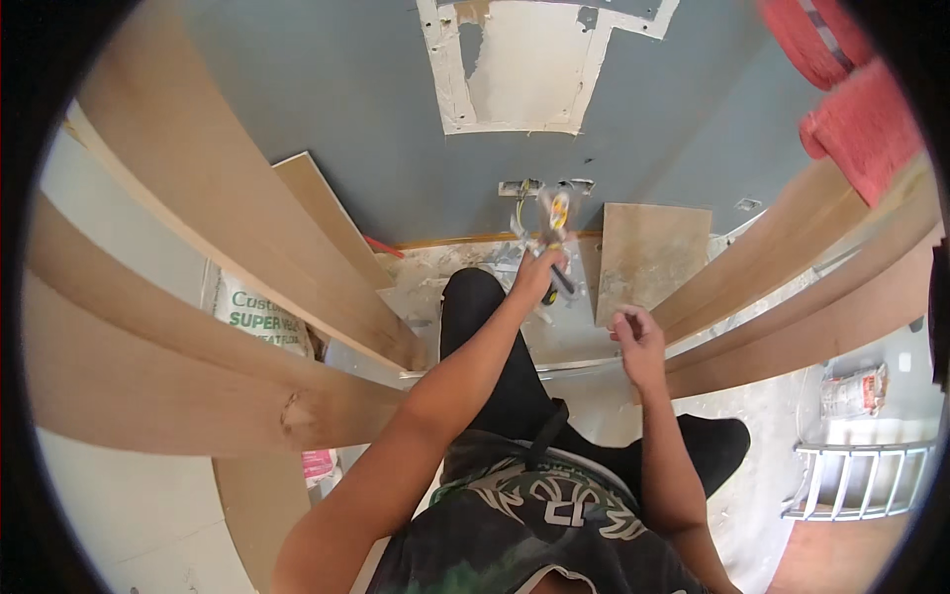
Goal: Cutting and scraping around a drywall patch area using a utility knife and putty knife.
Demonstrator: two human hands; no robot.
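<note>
Blurred tool (559, 211): 1 | left hand (538, 272): grip clasping it | right hand (638, 343): grip cannot tell | ladder (863, 449): 1

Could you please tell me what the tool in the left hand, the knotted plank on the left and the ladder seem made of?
Tool in the left hand: perhaps plastic or painted metal at its yellow part; blur hides the finish.
Plank: matte, bare wood, shown by its tan surface and knot.
Ladder: probably unpainted metal, given its silvery rails.
</note>
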